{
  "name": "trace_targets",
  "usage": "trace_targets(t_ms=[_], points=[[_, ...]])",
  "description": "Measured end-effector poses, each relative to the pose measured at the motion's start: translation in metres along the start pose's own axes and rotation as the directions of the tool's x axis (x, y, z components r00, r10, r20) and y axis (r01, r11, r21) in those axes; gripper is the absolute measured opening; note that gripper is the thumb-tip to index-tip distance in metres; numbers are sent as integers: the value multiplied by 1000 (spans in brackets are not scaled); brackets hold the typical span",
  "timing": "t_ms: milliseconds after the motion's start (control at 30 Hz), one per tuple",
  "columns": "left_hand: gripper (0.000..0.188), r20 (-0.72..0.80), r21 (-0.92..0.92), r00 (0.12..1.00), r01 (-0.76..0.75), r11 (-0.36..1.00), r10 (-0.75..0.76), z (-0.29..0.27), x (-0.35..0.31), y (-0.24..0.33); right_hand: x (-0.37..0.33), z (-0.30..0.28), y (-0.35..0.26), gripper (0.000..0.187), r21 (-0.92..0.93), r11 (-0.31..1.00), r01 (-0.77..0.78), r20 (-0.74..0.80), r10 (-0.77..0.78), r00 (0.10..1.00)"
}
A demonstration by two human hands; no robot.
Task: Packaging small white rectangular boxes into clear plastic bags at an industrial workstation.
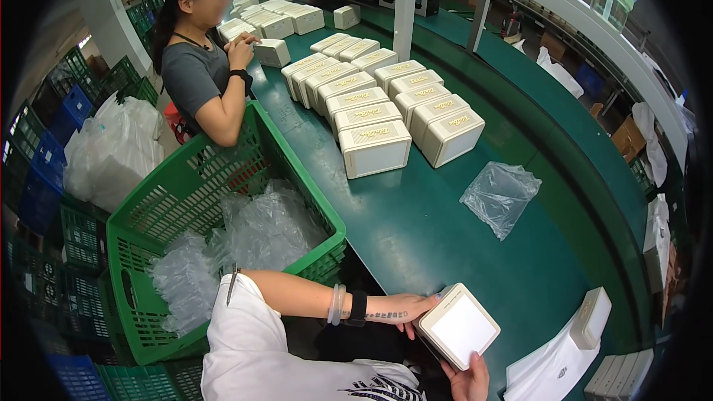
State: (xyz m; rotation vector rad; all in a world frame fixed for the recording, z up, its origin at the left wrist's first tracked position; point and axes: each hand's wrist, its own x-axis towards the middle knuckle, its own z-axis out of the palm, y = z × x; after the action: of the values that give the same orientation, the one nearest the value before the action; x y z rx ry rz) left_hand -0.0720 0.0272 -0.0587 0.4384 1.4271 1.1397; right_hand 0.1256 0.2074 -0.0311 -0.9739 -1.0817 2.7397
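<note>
Between my two hands, over the near edge of the green worktop, is a cream box-shaped unit (460,325) with a white front panel, tilted toward me. My left hand (405,310) grips its upper left corner, fingers partly behind it. At its lower edge, my right hand (469,380) holds on with the thumb along the side. To the right lies a white cloth or bag (546,371), with another cream unit (592,319) on it. A crumpled clear plastic bag (501,199) rests on the worktop beyond my hands.
Rows of cream units (375,150) stand farther along the green worktop (405,241). At my left is a green crate (338,234) holding clear plastic bags (271,226). A co-worker (204,59) stands behind it. More units (620,373) sit at the lower right.
</note>
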Motion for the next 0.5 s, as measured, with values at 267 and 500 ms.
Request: trace_targets(t_ms=[267, 500], points=[[71, 45, 7, 999, -21, 1000, 20, -5, -9, 14, 4, -11, 9, 47, -89, 995, 41, -102, -50, 994], [58, -6, -141, 946, -323, 936, 325, -19, -13, 17, 8, 20, -19, 56, -52, 988, 148, 0, -148, 989]])
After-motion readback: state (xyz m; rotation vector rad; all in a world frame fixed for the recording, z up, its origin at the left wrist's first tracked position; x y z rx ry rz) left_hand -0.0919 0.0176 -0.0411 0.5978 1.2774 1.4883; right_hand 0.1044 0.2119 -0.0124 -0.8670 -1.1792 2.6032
